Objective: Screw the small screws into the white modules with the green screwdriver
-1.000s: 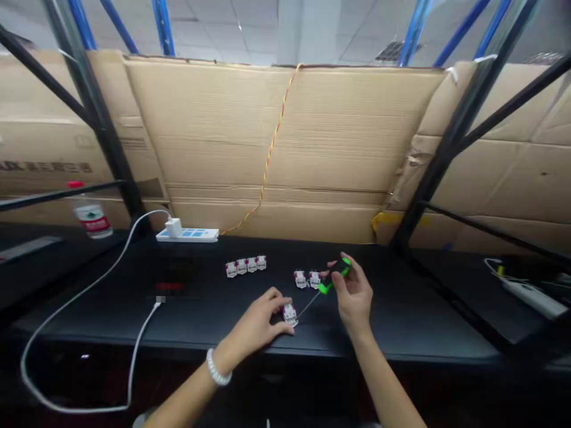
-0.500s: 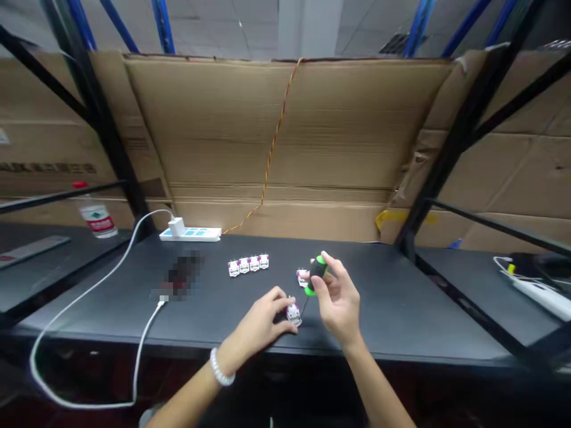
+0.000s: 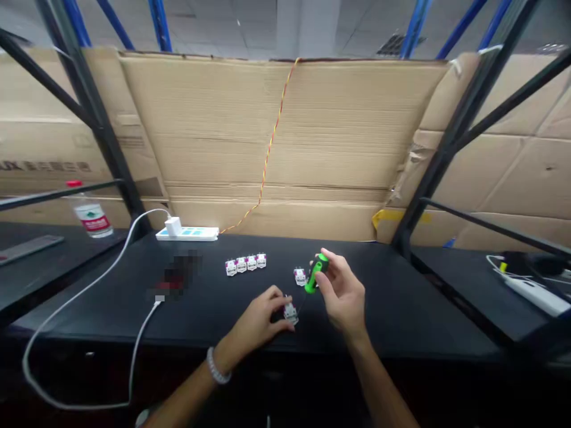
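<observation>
My left hand [image 3: 264, 316] grips a small white and purple part [image 3: 291, 313] between thumb and fingers, low over the dark tabletop [image 3: 366, 309]. A green and black screwdriver [image 3: 316, 273] is held by its handle in my right hand [image 3: 343, 291]. Its thin shaft slants down and left toward the part; whether the tip touches is too small to tell. Just behind, a similar white and purple part [image 3: 300, 276] lies beside the screwdriver handle. Several more such parts [image 3: 246, 263] stand in a row farther left.
A white power strip [image 3: 196, 234] with a plugged-in charger [image 3: 173, 226] sits at the back left. Its white cable [image 3: 75, 303] loops to a blurred dark object [image 3: 178, 273]. Cardboard [image 3: 214, 131] walls the back, between black shelf posts [image 3: 446, 148]. A bottle [image 3: 93, 217] stands left.
The screwdriver handle has turned in my right hand, now showing more green. My left hand still holds the part in about the same place. The view has shifted slightly.
</observation>
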The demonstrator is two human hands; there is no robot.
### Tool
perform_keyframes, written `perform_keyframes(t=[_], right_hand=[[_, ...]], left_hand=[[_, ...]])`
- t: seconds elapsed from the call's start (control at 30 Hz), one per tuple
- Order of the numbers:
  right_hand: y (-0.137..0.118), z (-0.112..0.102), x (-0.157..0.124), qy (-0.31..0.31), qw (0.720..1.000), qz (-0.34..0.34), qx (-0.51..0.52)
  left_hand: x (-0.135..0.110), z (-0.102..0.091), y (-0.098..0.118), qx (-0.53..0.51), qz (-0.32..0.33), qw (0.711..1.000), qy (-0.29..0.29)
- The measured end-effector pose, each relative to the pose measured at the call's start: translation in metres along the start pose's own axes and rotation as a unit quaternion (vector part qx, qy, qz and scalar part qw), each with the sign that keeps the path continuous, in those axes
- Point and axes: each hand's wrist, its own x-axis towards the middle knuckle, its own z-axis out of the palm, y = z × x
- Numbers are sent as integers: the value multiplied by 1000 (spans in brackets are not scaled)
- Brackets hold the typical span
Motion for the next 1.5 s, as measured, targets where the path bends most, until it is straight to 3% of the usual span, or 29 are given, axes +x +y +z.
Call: perform_keyframes(t=[0.07,0.13,0.3,0.5,0.6,0.77,0.97,1.07,1.2,1.37,1.5], right_hand=[[0,0,-3,-36,999,7,24],[1,0,-5,-33,999,-11,5],[3,3,-2,62,991,-54,-103],[2,0,-3,-26,1000,0,4],[5,0,-4,-22,999,-19,-23],[7,1,-1,42,992,-38,-112],[4,-4,-2,-21,1000,6,9],[4,-6,0,-16,999,-18,-37],[5,-8,3,38,988,-48,-141],[5,-10,1,-15,998,-5,-65],[2,-9,0,-18,998,-19,-48]], left_hand=[[0,0,0,-3,3,1000,1],[0,0,0,-4,3,1000,2],[1,0,0,4,3,1000,0],[1,0,1,4,0,1000,0],[1,0,1,0,0,1000,0],[1,-1,2,1,-3,1000,-3],[1,0,1,-5,2,1000,2],[1,-1,2,-1,-3,1000,1],[1,-1,3,2,-6,1000,-3],[0,0,1,3,5,1000,2],[0,0,0,8,5,1000,4]])
